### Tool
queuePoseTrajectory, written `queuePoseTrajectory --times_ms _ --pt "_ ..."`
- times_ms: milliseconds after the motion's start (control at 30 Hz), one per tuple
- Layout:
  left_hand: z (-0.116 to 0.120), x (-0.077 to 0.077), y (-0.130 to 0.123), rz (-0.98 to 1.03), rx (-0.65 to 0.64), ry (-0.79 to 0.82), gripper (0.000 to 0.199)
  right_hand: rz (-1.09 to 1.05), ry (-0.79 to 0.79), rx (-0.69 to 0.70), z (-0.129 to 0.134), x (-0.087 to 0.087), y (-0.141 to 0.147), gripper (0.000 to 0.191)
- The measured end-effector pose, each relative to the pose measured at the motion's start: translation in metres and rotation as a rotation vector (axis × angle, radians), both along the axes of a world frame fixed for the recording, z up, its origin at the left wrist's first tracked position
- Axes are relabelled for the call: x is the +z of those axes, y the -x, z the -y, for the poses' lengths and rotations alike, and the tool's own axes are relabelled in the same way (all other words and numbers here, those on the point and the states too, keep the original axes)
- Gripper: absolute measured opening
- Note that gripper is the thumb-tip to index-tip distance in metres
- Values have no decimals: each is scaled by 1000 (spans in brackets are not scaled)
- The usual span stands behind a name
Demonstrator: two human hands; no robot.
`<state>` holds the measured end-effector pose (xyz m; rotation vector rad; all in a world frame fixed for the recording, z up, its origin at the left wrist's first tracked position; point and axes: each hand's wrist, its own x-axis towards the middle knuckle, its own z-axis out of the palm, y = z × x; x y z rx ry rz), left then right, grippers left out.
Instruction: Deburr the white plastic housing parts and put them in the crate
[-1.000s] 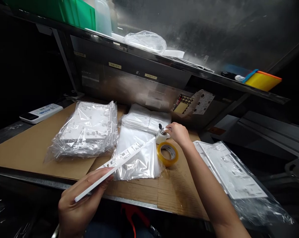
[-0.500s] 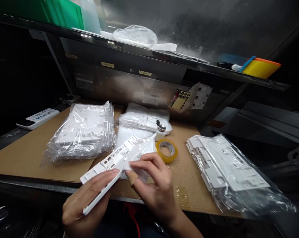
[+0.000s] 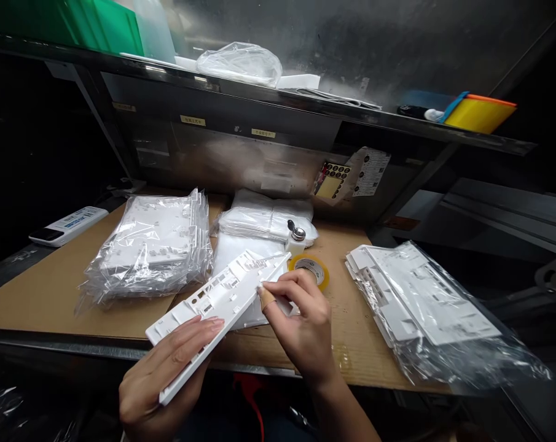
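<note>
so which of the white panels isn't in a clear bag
The white panel in the left hand is bare; the left stack and the panels at right sit in clear plastic.

Workbench [image 3: 241,368], centre of frame, metal front edge, topped with brown cardboard sheeting [image 3: 51,301], a seam left of centre. Shelf [image 3: 342,109], one, dark metal, spanning the upper frame and sloping down rightward; bright glints on its edge, upper left. Back panel [image 3: 222,159], grey, glossy, beneath the shelf, blurred pale reflection at middle. Yellow labels [image 3: 193,121], small, in a row along its upper part. Upper wall [image 3: 351,37], dark grey, smudged, dull sheen. Grey rails [image 3: 512,215], right edge. Far left, deep shadow.
</note>
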<state>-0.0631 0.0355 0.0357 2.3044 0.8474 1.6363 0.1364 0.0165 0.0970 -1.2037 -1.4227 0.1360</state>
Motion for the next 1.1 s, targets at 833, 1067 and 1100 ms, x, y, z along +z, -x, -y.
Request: queuePoseTrajectory --times_ms 833,1067,1100 --pt "-5 10 -3 158 1 339 25 -110 91 -129 12 4 -50 11" --pt "-3 19 -7 94 -48 270 31 48 126 65 19 4 -2 15" --pt "-3 19 -7 79 -57 250 32 67 118 99 21 4 7 17"
